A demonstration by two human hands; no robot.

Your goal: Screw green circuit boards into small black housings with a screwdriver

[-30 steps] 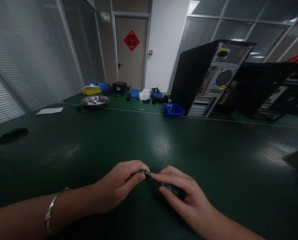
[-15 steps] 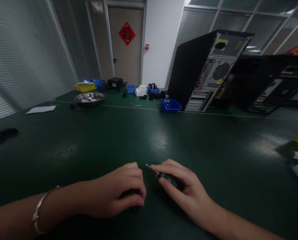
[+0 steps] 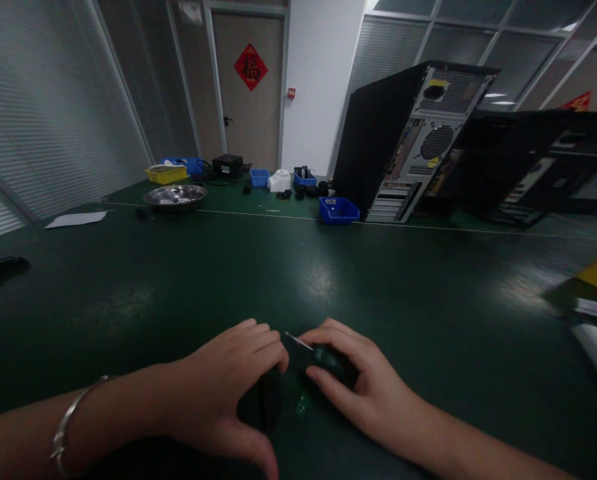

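The screwdriver (image 3: pixel 327 360) lay in the lower centre of the frame, its dark handle held in the curled right hand (image 3: pixel 368 383), its bare metal shaft pointing up and left. The left hand (image 3: pixel 223 380) gaped wide, thumb well apart from the fingers; a dark shape (image 3: pixel 269 400) sat between them, too dim to identify or to tell whether they touched it.

The blade tip ended just beside the left fingers, so a slip of the handle could have jabbed them. A small shiny green piece (image 3: pixel 301 404) lay below the screwdriver; being nearly the tabletop's colour, it might easily have been lost or swept aside by a careless thumb.

The green tabletop (image 3: pixel 228 280) showed glare patches and a pale line across it. Toward the upper left stood a steel bowl (image 3: pixel 174 206); right of centre, a blue bin (image 3: pixel 339 214) beside a computer tower (image 3: pixel 378 140). A door (image 3: pixel 248 133) at top centre bore a red diamond sign (image 3: pixel 251 67).
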